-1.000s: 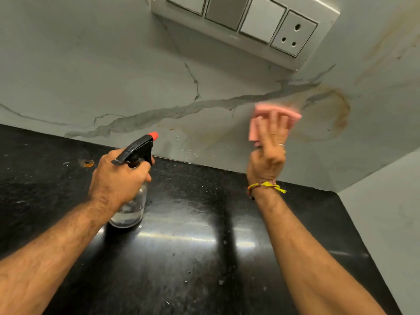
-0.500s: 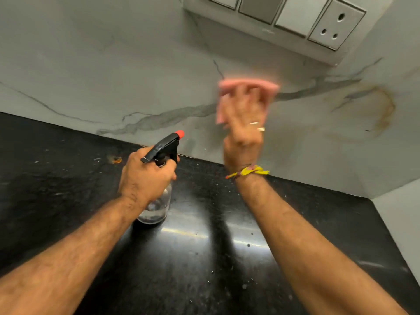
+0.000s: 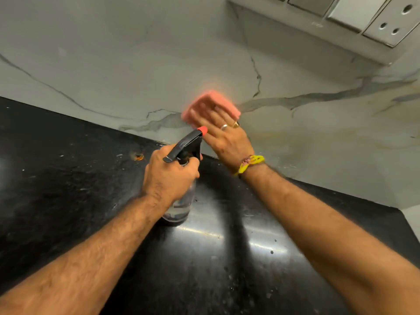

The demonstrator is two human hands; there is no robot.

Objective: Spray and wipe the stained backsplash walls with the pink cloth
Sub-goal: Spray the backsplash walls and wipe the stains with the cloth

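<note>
My right hand point(image 3: 223, 135) presses the folded pink cloth point(image 3: 212, 98) flat against the grey marble backsplash point(image 3: 159, 64), fingers straight over it and blurred by motion. My left hand point(image 3: 169, 176) grips the neck of the clear spray bottle point(image 3: 181, 205), which stands on the black counter point(image 3: 68, 178). Its black trigger head with a red nozzle point(image 3: 202, 130) points toward the wall, just beside my right hand. Yellowish-brown stains point(image 3: 318, 135) streak the wall to the right of the cloth.
A white switch and socket panel point(image 3: 368, 21) juts from the wall at the top right. An orange speck point(image 3: 139, 157) and scattered crumbs lie on the counter near the wall. A side wall meets the counter at the far right point(image 3: 411, 219).
My right hand has swept the pink cloth leftward and downward along the wall, from the stained corner to just above the spray nozzle. My left hand keeps gripping the bottle.
</note>
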